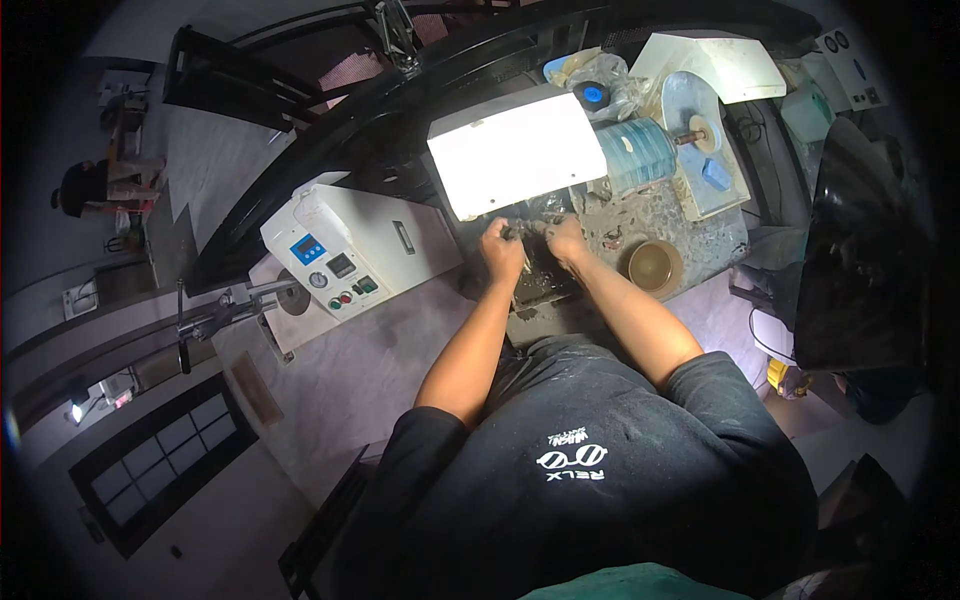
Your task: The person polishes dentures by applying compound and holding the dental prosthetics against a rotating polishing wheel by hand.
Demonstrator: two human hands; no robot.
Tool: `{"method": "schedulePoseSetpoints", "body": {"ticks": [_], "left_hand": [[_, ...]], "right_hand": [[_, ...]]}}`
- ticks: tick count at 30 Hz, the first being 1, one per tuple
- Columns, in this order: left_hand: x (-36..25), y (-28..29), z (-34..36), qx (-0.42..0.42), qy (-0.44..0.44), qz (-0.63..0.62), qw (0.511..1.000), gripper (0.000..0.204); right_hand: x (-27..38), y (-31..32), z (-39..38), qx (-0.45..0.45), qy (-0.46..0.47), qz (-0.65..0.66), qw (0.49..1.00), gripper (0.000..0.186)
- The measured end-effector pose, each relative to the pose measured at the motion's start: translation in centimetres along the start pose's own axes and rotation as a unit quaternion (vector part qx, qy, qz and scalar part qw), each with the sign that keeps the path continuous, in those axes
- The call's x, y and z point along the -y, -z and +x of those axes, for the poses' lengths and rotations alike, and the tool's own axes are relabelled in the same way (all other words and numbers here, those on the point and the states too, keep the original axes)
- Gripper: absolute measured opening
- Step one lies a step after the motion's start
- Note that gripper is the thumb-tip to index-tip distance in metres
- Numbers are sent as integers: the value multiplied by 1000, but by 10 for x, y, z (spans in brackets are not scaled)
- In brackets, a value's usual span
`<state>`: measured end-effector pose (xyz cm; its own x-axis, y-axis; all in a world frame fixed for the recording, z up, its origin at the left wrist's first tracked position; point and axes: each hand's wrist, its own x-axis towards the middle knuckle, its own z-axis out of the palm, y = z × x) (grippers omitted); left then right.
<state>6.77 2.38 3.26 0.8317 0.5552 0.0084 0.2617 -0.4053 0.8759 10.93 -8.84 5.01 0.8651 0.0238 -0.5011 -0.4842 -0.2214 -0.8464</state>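
My left hand (502, 247) and my right hand (565, 239) are close together just below the front edge of a white box-shaped cover (515, 150). Both are closed, fingers curled inward, around something small and dark that I cannot make out. Beneath them is a dark, wet, muddy work basin (545, 275). To the right of my right hand, a round brown bowl (655, 267) with liquid in it stands on the grey, slurry-spattered worktop (705, 245).
Left stands a white machine (345, 245) with gauges and buttons. Right of the cover are a large blue water bottle (640, 155) on its side, a pale blue tray (690, 100) with a wheel on a shaft, and plastic bags (615, 75). A dark panel (865, 250) rises farther right.
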Motion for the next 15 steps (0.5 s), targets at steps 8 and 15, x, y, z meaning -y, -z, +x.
{"method": "schedulePoseSetpoints", "body": {"ticks": [8, 15], "left_hand": [[-5, -7, 14, 57, 75, 10, 996, 12], [5, -1, 14, 67, 42, 18, 997, 13]], "right_hand": [[-48, -3, 39, -57, -76, 106, 990, 24], [-25, -1, 25, 24, -124, 77, 989, 19]]}}
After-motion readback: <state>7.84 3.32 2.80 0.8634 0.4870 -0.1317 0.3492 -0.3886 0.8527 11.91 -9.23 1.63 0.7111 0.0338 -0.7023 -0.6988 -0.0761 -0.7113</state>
